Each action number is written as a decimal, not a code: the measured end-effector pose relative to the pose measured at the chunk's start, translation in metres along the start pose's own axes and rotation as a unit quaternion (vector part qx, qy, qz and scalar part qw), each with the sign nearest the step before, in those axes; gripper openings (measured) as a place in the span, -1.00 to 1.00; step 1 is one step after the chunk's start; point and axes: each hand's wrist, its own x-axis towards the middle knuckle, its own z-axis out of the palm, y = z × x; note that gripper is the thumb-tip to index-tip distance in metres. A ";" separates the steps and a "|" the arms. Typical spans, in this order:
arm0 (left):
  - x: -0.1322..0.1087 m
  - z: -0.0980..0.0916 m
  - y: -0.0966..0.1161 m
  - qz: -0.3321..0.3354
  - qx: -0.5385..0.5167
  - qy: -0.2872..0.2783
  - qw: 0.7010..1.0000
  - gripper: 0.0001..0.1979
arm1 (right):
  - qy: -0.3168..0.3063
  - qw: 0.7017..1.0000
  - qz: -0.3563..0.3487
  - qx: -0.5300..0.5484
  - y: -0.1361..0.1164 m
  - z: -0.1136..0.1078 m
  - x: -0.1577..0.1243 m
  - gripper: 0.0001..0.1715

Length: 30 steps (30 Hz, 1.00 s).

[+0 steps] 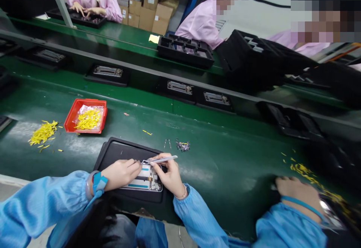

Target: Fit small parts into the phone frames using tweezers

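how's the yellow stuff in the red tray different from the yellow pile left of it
The yellow pieces in the red tray lie on clear plastic inside a walled tray; the loose yellow pile lies straight on the green bench, with strays scattered around. Both look like the same small yellow strips.

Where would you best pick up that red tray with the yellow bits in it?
Probably by a rim. The red tray is shallow, with raised walls and an open top, and sits flat on the green table. Its near long edge faces the worker, so coming from above and pinching that wall seems easiest. The bag of yellow pieces fills the middle, so reaching there would catch the contents.
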 end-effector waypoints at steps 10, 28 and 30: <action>0.004 -0.001 -0.001 0.015 0.012 0.003 1.000 -0.80 | 0.009 1.000 -0.005 0.004 -0.002 0.002 0.001 -0.85; 0.005 0.000 -0.003 0.014 0.014 0.018 1.000 -0.76 | -0.009 0.999 -0.037 -0.004 0.001 -0.002 0.001 -0.91; 0.005 -0.001 -0.003 0.012 0.012 0.010 1.000 -0.76 | -0.008 0.999 -0.038 0.000 0.002 -0.002 0.000 -0.89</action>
